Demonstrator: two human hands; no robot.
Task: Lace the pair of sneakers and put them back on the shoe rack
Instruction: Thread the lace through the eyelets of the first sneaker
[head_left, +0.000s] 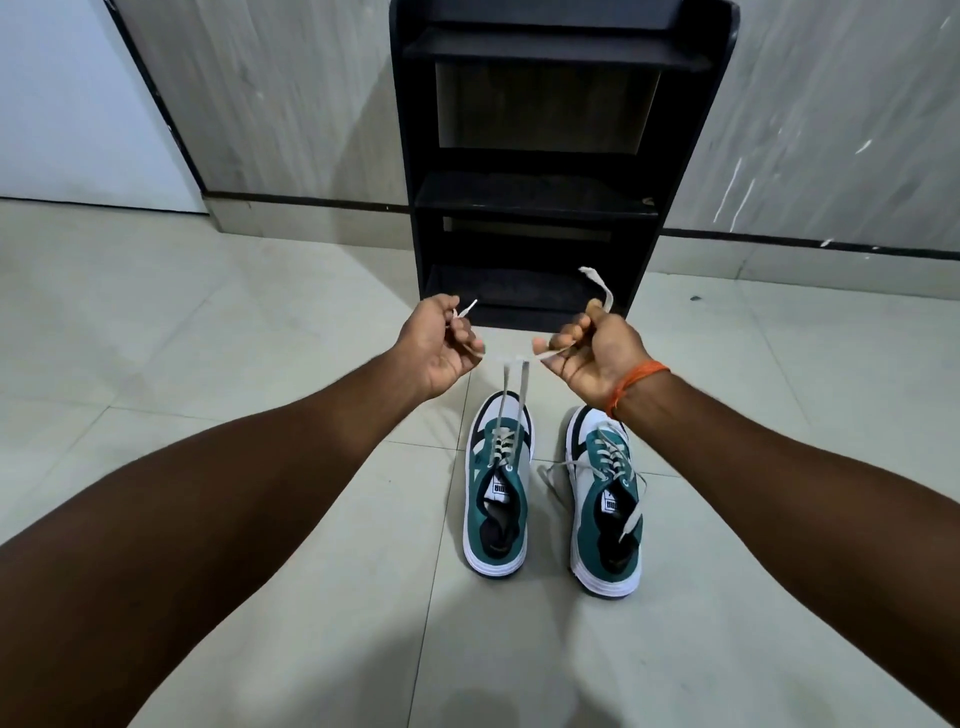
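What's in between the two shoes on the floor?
In the head view, mostly bare floor tile lies between the left shoe and the right shoe. One loose lace end from the right shoe trails into that gap.

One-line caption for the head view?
Both hands, left and right, pull the left sneaker's lace ends taut before an empty black rack.

tiled floor (260, 312) | on it: left sneaker (498, 499), right sneaker (605, 514), black shoe rack (540, 208)
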